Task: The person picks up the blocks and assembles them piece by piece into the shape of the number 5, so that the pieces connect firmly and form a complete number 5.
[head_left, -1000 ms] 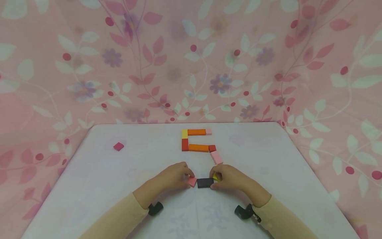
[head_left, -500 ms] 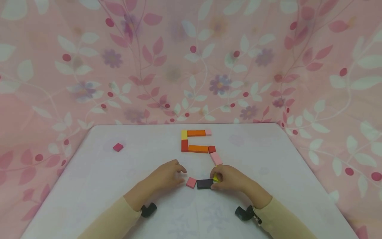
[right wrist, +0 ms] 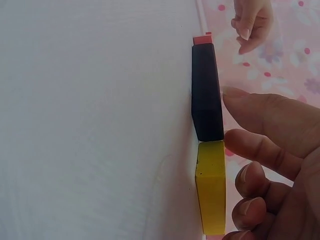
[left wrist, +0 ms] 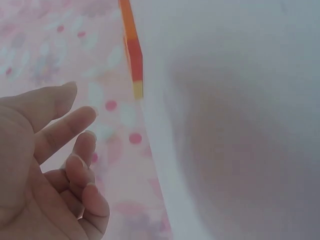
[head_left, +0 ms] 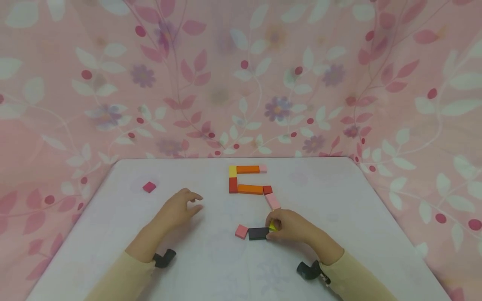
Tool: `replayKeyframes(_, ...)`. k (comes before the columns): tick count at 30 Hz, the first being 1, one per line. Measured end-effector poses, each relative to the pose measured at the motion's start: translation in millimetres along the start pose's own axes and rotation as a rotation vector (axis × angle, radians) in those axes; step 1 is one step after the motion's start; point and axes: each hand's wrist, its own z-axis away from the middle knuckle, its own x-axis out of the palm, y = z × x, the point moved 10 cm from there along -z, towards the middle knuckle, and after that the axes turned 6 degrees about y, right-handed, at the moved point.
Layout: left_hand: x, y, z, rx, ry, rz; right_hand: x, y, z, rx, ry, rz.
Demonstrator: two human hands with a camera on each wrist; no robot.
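Note:
My left hand (head_left: 178, 210) is held over the table left of the blocks, fingers apart and nothing between them. In the left wrist view its fingers are loosely bent. My right hand (head_left: 291, 225) is at the junction of a black rectangular block (head_left: 258, 233) and a yellow block (right wrist: 211, 192). Its thumb and index fingertips lie along the blocks' top side, touching or very near; the other fingers bend loosely beside the yellow block. In the head view this hand covers most of the yellow block. A salmon-pink square block (head_left: 241, 231) lies at the black block's left end.
Behind, a line of blocks includes an orange block (head_left: 250, 189), a yellow block (head_left: 233, 171), a red block (head_left: 233, 185) and a light pink block (head_left: 273, 201). A magenta block (head_left: 149, 187) lies alone on the white table (head_left: 211, 267). Floral cloth stands behind.
My left hand has let go of the salmon-pink block and moved away to the left and back. The right hand stays at the black and yellow blocks.

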Motion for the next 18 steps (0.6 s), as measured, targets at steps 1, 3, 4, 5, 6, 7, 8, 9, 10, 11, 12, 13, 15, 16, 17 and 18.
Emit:
replayKeyframes(1,-5.8,-5.4,0.1,-0.006,0.023,0.003,0,0,0.0,0.001,0.000,-0.002)
replayKeyframes(3,-16.2,-17.0,0.4,-0.020,0.068,-0.001,0,-1,0.1,-0.001,0.000,-0.003)
replayKeyframes(4,-21.0,-22.1,0.6,-0.024,0.084,0.000,-1,-1,0.5,-0.002,0.000,-0.005)
replayKeyframes(5,-26.0,-27.0,0.8,-0.030,0.098,0.000,-1,-1,0.9,-0.002,-0.001,-0.006)
replayKeyframes(6,-31.2,-32.4,1.1,-0.037,0.113,-0.003,-1,-2,1.3,-0.004,0.000,-0.007)
replayKeyframes(7,-36.4,-38.2,1.3,-0.044,0.128,-0.009,-1,-2,1.6,-0.004,0.000,-0.006)
replayKeyframes(8,-42.2,-43.3,1.3,-0.046,0.145,-0.017,-1,-2,1.9,-0.005,0.000,-0.005)
replayKeyframes(9,-48.5,-48.0,1.3,-0.047,0.162,-0.025,-1,-3,2.2,-0.006,0.001,-0.006)
replayKeyframes(10,-55.0,-52.6,1.6,-0.051,0.177,-0.028,-1,-3,2.3,-0.006,0.001,-0.008)
replayKeyframes(11,-61.5,-57.4,1.8,-0.056,0.195,-0.033,-1,-3,2.4,-0.006,0.000,-0.009)
replayKeyframes(12,-67.4,-62.6,2.0,-0.063,0.211,-0.037,-1,-4,2.6,-0.012,0.001,-0.012)
replayKeyframes(13,-72.7,-67.0,2.0,-0.068,0.223,-0.041,-1,-4,2.7,-0.015,0.001,-0.015)
replayKeyframes(15,-80.4,-76.3,2.1,-0.088,0.236,-0.043,-1,-6,3.0,-0.026,0.003,-0.020)
replayKeyframes(16,-82.7,-81.2,2.1,-0.102,0.237,-0.038,-1,-6,3.0,-0.031,0.004,-0.022)
replayKeyframes(17,-83.9,-86.4,2.1,-0.117,0.235,-0.039,-1,-6,3.0,-0.034,0.004,-0.021)
replayKeyframes(18,-84.2,-91.9,2.0,-0.133,0.230,-0.037,-1,-7,3.0,-0.038,0.005,-0.021)
